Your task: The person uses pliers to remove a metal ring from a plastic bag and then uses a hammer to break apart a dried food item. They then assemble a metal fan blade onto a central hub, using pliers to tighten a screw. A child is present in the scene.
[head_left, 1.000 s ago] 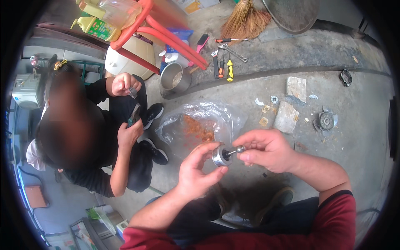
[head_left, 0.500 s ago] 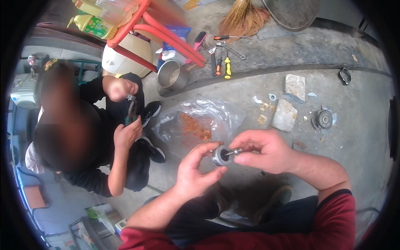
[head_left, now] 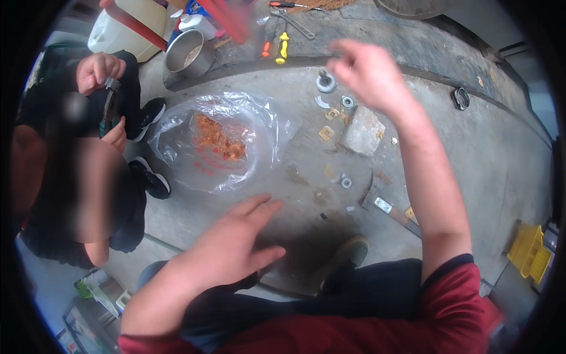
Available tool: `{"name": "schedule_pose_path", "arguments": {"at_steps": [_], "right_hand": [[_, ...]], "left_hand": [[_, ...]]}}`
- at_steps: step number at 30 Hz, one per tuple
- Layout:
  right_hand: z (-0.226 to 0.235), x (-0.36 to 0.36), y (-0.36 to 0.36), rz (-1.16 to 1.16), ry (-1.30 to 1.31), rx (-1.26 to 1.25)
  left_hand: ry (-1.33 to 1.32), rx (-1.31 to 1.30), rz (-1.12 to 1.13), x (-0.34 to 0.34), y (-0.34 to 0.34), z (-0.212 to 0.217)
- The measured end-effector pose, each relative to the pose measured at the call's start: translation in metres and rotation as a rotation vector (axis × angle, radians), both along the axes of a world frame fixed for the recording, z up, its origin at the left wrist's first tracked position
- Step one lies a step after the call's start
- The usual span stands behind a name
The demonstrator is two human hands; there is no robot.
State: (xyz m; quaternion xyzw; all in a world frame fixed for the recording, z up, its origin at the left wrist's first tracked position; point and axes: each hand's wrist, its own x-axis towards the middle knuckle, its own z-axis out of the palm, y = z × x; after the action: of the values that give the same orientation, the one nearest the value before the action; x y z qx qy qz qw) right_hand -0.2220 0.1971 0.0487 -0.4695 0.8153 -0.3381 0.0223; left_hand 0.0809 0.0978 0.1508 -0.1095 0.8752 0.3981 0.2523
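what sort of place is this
Likely an informal workshop corner, though it may be part of a home: a wrench and a yellow-handled tool lie on a rough concrete ledge, with a round grey metal part on the floor.

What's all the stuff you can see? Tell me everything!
plastic bag: one, clear, floor, left
scraps: one heap, orange-brown, in the bag
pot: one, silver, ledge's left end
jug: one, whitish, top left
bottle: one, white, behind pot
bars: two, red, top left
screwdrivers: three, one yellow, two orange, ledge
wrench: one, silver, ledge
broom: one, brown, top edge
metal part: one, grey, near right fingertips
stone block: one, grey, floor
black ring: one, black, right
basket: one, yellow, far right
other person: one, black clothes, left
pliers: one, green-handled, that person's hand
tiny bits: many, mixed, floor
left hand: one, bare, above floor
right hand: one, bare, blurred, upper right
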Motion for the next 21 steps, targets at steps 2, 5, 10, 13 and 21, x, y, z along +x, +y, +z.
{"name": "schedule_pose_path", "arguments": {"at_steps": [2, 5, 10, 13, 21], "right_hand": [[0.047, -0.004, 0.01, -0.184, -0.069, -0.158], [0.076, 0.006, 0.019, -0.196, -0.246, -0.488], [0.038, -0.016, 0.043, -0.265, -0.372, -0.238], [0.021, -0.016, 0.045, -0.216, -0.406, -0.133], [-0.06, -0.018, 0.033, -0.127, -0.417, 0.192]], "left_hand": [[0.001, 0.019, 0.016, -0.003, -0.002, 0.0], [-0.008, 0.01, 0.023, -0.001, -0.006, 0.001], [-0.01, 0.006, -0.007, -0.001, -0.006, 0.0], [-0.023, 0.01, -0.019, -0.004, -0.004, -0.001], [-0.028, 0.02, -0.053, -0.004, 0.003, 0.003]]}}
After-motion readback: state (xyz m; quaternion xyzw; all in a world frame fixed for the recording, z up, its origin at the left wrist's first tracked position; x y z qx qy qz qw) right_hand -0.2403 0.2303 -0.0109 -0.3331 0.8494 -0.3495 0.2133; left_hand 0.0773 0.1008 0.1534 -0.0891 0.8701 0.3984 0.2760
